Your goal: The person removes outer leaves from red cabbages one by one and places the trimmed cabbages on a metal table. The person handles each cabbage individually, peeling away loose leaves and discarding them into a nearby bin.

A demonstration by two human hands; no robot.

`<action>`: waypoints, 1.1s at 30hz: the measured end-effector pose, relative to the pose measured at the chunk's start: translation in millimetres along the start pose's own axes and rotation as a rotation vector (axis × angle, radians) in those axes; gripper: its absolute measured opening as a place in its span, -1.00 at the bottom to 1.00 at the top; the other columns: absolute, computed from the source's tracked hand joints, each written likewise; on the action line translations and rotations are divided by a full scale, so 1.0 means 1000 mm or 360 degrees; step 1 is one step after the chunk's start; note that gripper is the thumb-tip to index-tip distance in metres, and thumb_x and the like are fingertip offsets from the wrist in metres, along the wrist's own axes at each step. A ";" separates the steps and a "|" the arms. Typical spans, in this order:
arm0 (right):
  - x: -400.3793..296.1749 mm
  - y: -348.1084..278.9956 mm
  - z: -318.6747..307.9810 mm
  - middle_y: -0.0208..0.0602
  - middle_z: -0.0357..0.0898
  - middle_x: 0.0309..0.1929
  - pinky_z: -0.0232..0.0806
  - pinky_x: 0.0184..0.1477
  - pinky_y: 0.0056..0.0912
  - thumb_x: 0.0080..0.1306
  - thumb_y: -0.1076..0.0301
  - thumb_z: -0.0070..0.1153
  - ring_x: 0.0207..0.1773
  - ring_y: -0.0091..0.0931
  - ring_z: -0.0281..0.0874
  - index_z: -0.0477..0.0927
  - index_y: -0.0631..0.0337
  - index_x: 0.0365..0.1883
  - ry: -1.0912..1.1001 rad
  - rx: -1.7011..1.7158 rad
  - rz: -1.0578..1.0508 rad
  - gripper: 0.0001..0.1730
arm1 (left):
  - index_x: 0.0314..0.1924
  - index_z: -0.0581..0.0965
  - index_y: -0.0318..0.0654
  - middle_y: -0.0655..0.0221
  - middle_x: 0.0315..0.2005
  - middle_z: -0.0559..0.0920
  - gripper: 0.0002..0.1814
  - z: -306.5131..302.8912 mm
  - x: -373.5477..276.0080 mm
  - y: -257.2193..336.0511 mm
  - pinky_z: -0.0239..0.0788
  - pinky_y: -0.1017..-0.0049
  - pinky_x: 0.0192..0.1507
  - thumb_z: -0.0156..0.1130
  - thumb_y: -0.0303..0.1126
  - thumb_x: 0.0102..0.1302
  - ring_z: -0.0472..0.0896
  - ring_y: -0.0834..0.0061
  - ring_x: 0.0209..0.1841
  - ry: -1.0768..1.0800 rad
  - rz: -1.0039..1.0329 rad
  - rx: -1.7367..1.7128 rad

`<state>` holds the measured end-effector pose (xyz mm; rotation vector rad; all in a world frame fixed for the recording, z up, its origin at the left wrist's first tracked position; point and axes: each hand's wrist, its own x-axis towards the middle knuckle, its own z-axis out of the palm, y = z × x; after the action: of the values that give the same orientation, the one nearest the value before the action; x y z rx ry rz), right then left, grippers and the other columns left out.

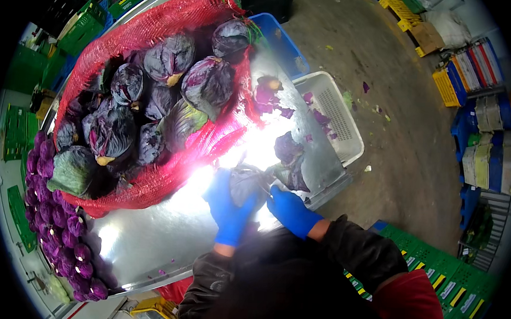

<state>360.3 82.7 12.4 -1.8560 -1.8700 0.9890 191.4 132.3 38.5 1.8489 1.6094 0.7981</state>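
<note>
Both my hands wear blue gloves. My left hand (231, 206) grips a dark red cabbage (246, 186) from the left, low over the steel table (156, 241). At the cabbage's right side is my right hand (292, 209), its fingers curled; a thin thing shows at the fingertips, too blurred to name. Loose outer leaves (291, 161) lie just beyond it. An open red mesh sack (150, 188) full of untrimmed red cabbages (111, 132) fills the table's far left part. Glare hides some of the metal around the cabbage.
Bright purple cabbages (67, 236) are stacked along the left edge. Beyond the table's right edge stand a white perforated basket (352, 134) with leaf scraps and a blue crate (283, 44). Green crates (444, 273) stand at the lower right. Leaf bits lie on the floor.
</note>
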 end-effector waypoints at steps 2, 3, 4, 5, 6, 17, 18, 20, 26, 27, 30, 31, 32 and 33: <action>0.006 0.013 0.014 -0.02 0.50 -0.52 0.35 -0.43 -0.03 0.25 0.33 -0.02 -0.48 -0.12 0.53 0.39 0.33 -0.23 0.0021 0.0062 0.0052 -0.76 | 0.22 0.35 -0.29 0.09 0.17 0.41 -0.13 0.002 0.000 0.005 0.16 0.24 0.25 0.51 -0.20 -0.12 0.33 0.11 0.23 -0.0004 -0.0010 -0.0033; 0.007 0.022 0.025 -0.01 0.50 -0.51 0.36 -0.42 -0.03 0.25 0.33 -0.02 -0.47 -0.12 0.54 0.39 0.33 -0.23 -0.0029 0.0054 0.0074 -0.76 | 0.22 0.35 -0.29 0.09 0.16 0.41 -0.13 0.000 -0.003 0.009 0.15 0.24 0.26 0.51 -0.21 -0.12 0.33 0.11 0.22 0.0003 -0.0037 -0.0030; 0.013 0.032 0.040 -0.01 0.51 -0.49 0.37 -0.41 -0.04 0.25 0.33 -0.02 -0.45 -0.12 0.55 0.39 0.33 -0.23 -0.0060 0.0048 0.0082 -0.76 | 0.22 0.35 -0.29 0.09 0.16 0.41 -0.13 -0.002 -0.002 0.014 0.15 0.24 0.26 0.50 -0.21 -0.11 0.33 0.11 0.22 0.0022 -0.0045 -0.0022; 0.019 0.042 0.050 -0.01 0.52 -0.48 0.37 -0.40 -0.04 0.25 0.33 -0.02 -0.44 -0.12 0.56 0.39 0.33 -0.23 -0.0088 0.0033 0.0078 -0.76 | 0.22 0.35 -0.29 0.10 0.16 0.41 -0.13 -0.003 -0.002 0.018 0.14 0.24 0.26 0.50 -0.21 -0.11 0.33 0.11 0.22 0.0055 -0.0050 -0.0017; 0.019 0.046 0.053 -0.01 0.54 -0.46 0.38 -0.39 -0.03 0.25 0.31 -0.01 -0.43 -0.12 0.56 0.39 0.33 -0.13 -0.0014 0.0120 -0.0059 -0.70 | 0.22 0.34 -0.29 0.10 0.17 0.39 -0.15 -0.005 -0.005 0.014 0.12 0.24 0.28 0.50 -0.24 -0.10 0.33 0.12 0.21 -0.0018 -0.0120 -0.0037; -0.025 -0.027 0.015 0.05 0.42 0.15 0.42 -0.24 -0.22 0.23 0.36 0.04 -0.34 -0.21 0.57 -0.05 -0.02 0.46 -0.0067 0.0428 -0.0210 -0.14 | 0.23 0.37 -0.01 0.49 0.10 0.45 -0.41 -0.065 -0.037 -0.055 0.22 0.45 0.10 -0.02 0.15 0.31 0.37 0.44 0.17 0.0822 -0.1318 -0.1587; -0.026 -0.032 0.015 0.06 0.41 0.17 0.42 -0.22 -0.20 0.22 0.37 0.04 -0.31 -0.18 0.57 -0.07 -0.01 0.47 -0.0143 0.0440 -0.0147 -0.12 | 0.29 0.26 -0.12 0.35 0.15 0.38 -0.29 -0.072 -0.041 -0.045 0.22 0.40 0.15 0.21 0.02 0.23 0.34 0.38 0.20 0.0773 -0.1093 -0.1430; -0.028 -0.043 0.014 0.06 0.44 0.13 0.42 -0.21 -0.18 0.21 0.38 0.04 -0.29 -0.16 0.57 -0.07 0.01 0.46 -0.0100 0.0424 -0.0157 -0.12 | 0.31 0.20 -0.22 0.25 0.17 0.33 -0.18 -0.044 -0.055 -0.067 0.19 0.36 0.19 0.36 -0.15 0.12 0.32 0.33 0.21 0.0689 -0.0591 -0.0784; -0.010 -0.016 0.006 -0.09 0.55 -0.13 0.42 -0.28 -0.33 0.17 0.36 0.05 -0.39 -0.36 0.53 0.06 -0.29 0.44 -0.0252 0.0460 0.0214 -0.14 | 0.24 0.22 -0.35 0.18 0.12 0.32 -0.10 -0.020 -0.056 -0.015 0.16 0.36 0.25 0.52 -0.36 -0.09 0.34 0.31 0.16 0.0380 -0.0601 -0.0732; -0.006 -0.009 0.004 -0.10 0.55 -0.18 0.41 -0.27 -0.33 0.17 0.33 0.05 -0.39 -0.37 0.53 0.08 -0.29 0.43 -0.0233 0.0490 0.0219 -0.16 | 0.23 0.24 -0.34 0.20 0.11 0.33 -0.11 -0.025 -0.055 -0.009 0.17 0.37 0.24 0.51 -0.37 -0.10 0.35 0.32 0.15 0.0366 -0.0662 -0.0851; 0.010 0.007 -0.001 -0.07 0.55 -0.30 0.40 -0.26 -0.27 0.19 0.27 0.04 -0.36 -0.31 0.54 0.12 -0.26 0.42 -0.0185 0.0334 0.0189 -0.21 | 0.24 0.26 -0.29 0.23 0.10 0.36 -0.15 -0.028 -0.070 -0.031 0.22 0.39 0.21 0.43 -0.45 -0.11 0.38 0.33 0.13 0.0365 -0.0745 -0.1055; 0.016 0.013 -0.003 -0.02 0.55 -0.31 0.39 -0.25 -0.21 0.20 0.25 0.03 -0.34 -0.25 0.55 0.12 -0.23 0.42 -0.0150 0.0127 0.0169 -0.22 | 0.25 0.26 -0.28 0.23 0.11 0.36 -0.16 -0.029 -0.076 -0.043 0.22 0.38 0.22 0.40 -0.46 -0.11 0.37 0.33 0.14 0.0311 -0.0737 -0.1087; 0.020 0.018 -0.010 0.01 0.55 -0.31 0.39 -0.24 -0.17 0.22 0.24 0.02 -0.33 -0.18 0.55 0.15 -0.18 0.40 -0.0085 0.0151 0.0274 -0.26 | 0.26 0.26 -0.27 0.23 0.12 0.36 -0.17 -0.031 -0.083 -0.062 0.22 0.38 0.23 0.36 -0.46 -0.10 0.37 0.32 0.15 0.0267 -0.0720 -0.1119; 0.024 0.024 -0.020 0.04 0.55 -0.32 0.38 -0.23 -0.13 0.24 0.24 0.01 -0.32 -0.12 0.55 0.19 -0.12 0.38 -0.0020 0.0169 0.0382 -0.31 | 0.27 0.26 -0.27 0.23 0.13 0.36 -0.16 -0.038 -0.086 -0.071 0.23 0.38 0.23 0.32 -0.47 -0.11 0.38 0.31 0.15 0.0209 -0.0706 -0.1218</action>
<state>389.4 108.7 4.6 -2.0472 -1.5933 1.1546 107.5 56.9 4.8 0.8846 1.4224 1.1308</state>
